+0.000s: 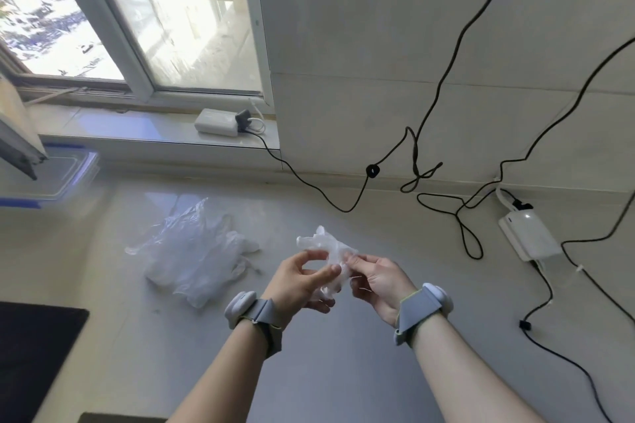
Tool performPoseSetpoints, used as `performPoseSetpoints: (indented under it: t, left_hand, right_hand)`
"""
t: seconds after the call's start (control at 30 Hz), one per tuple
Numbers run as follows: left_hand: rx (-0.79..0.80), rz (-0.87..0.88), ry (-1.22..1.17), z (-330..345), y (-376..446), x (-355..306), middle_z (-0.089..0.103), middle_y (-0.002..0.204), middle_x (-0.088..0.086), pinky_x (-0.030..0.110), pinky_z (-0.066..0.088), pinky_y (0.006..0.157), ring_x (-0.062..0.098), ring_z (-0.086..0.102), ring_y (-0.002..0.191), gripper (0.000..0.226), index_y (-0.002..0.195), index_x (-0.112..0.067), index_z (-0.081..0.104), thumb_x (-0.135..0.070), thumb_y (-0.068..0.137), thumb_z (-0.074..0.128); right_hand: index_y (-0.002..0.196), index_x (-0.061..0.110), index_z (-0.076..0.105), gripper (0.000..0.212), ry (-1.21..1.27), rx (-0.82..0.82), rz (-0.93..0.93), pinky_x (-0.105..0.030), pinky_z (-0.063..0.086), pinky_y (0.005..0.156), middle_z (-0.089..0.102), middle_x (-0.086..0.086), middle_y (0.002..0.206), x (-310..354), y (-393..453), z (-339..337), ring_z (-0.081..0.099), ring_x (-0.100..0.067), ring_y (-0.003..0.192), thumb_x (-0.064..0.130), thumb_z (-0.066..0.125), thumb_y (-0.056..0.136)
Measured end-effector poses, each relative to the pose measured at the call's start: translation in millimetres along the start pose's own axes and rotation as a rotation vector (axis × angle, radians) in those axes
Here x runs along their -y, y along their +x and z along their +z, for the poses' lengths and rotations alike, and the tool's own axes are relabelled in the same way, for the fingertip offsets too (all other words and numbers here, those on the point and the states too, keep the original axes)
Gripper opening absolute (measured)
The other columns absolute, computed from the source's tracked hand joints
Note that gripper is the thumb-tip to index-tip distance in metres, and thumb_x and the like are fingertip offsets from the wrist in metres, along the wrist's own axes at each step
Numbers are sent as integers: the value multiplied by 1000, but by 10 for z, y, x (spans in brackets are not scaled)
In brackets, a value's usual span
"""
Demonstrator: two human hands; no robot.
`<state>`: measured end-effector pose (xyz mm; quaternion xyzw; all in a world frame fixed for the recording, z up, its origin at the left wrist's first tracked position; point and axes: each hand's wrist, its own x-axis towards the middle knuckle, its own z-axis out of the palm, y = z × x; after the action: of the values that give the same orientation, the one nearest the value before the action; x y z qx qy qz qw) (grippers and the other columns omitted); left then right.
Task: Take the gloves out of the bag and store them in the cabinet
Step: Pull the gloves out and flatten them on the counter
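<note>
A crumpled clear plastic glove [328,251] is held up above the pale counter between both hands. My left hand [300,280] pinches its lower part with thumb and fingers. My right hand [376,280] grips it from the right side. To the left, on the counter, lies a clear plastic bag [185,251] with several more thin gloves spilling out of its right end [240,244]. Both wrists wear grey straps with white sensor pods. No cabinet is in view.
A white power adapter [216,122] sits on the windowsill, another white box [529,233] on the counter at right. Black cables [446,209] trail across the wall and counter. A clear, blue-rimmed container [65,175] stands at left; a dark mat [34,350] lies at lower left.
</note>
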<state>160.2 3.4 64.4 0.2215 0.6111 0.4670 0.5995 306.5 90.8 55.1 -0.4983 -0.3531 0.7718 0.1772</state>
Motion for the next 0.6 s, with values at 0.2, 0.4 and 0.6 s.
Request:
performPoseSetpoints:
  t: [0.2, 0.4, 0.6]
  left_hand:
    - [-65, 33, 50, -147, -11, 35, 69, 72, 12, 31, 57, 55, 24, 66, 58, 25, 96, 3, 70, -18, 84, 75]
    - [-188, 67, 11, -179, 63, 91, 67, 65, 5, 30, 51, 63, 14, 61, 56, 13, 78, -6, 73, -13, 89, 70]
    - [-207, 40, -168, -179, 71, 77, 64, 80, 12, 31, 46, 68, 21, 56, 69, 14, 92, 0, 67, -10, 96, 57]
  right_hand:
    - [104, 10, 70, 23, 304, -67, 25, -33, 55, 73, 77, -9, 92, -71, -2, 74, 71, -23, 78, 28, 61, 94]
    - [105, 7, 70, 27, 511, -148, 30, -34, 60, 63, 77, -15, 91, -104, -41, 107, 75, -25, 72, 30, 61, 94]
    - [94, 7, 73, 14, 508, -110, 61, -25, 46, 43, 62, -3, 62, -133, -40, 146, 56, -15, 47, 14, 70, 82]
